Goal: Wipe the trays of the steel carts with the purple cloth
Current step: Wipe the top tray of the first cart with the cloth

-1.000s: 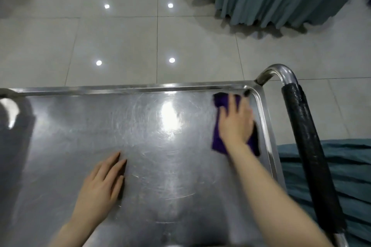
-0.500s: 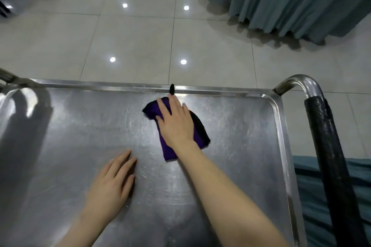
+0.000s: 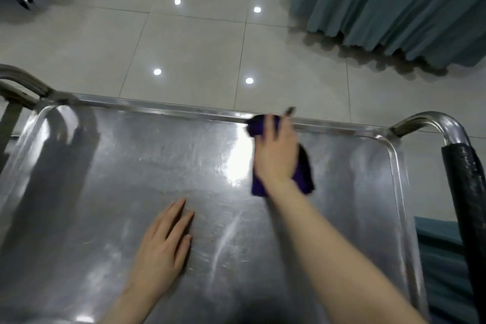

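The steel cart's top tray (image 3: 126, 171) fills the lower part of the view, scratched and shiny. My right hand (image 3: 276, 155) presses the purple cloth (image 3: 305, 176) flat against the tray near its far rim, fingers straight and reaching the rim. Most of the cloth is hidden under the palm; purple shows past the fingertips and beside the wrist. My left hand (image 3: 163, 244) rests flat on the tray nearer to me, fingers straight and together, holding nothing.
The cart's handle with a black grip (image 3: 470, 192) runs down the right side. A second steel bar (image 3: 23, 87) sits at the far left corner. Teal curtains (image 3: 394, 8) hang at the top right over the tiled floor (image 3: 184, 42).
My right hand slid the cloth left from the far right corner to the middle, then back to the right along the far rim. My left hand stayed flat in place.
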A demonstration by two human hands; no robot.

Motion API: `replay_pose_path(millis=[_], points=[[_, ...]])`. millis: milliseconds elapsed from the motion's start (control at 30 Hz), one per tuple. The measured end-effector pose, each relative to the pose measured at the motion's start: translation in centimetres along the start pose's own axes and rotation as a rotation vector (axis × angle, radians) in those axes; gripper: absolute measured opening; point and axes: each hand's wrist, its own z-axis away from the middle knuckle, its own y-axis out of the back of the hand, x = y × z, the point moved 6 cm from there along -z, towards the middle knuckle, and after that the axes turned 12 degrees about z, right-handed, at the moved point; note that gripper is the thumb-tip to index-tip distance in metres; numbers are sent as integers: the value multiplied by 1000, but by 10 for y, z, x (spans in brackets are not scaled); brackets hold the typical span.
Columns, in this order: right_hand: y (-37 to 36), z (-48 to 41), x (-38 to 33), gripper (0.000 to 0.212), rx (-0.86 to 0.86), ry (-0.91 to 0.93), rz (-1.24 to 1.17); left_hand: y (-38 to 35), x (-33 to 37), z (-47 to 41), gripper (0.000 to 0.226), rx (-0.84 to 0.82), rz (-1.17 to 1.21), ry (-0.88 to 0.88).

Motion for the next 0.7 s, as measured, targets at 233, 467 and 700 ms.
replay_pose_path(millis=[233,467,700], points=[[-23,42,-143,56,-189,561,33,37,-49,15,52,123,-83,177],[11,24,56,57,9,-112,70,37,-66,21,53,122,-53,187],[-14,58,-92,56,-14,26,54,36,-72,21,48,154,25,135]])
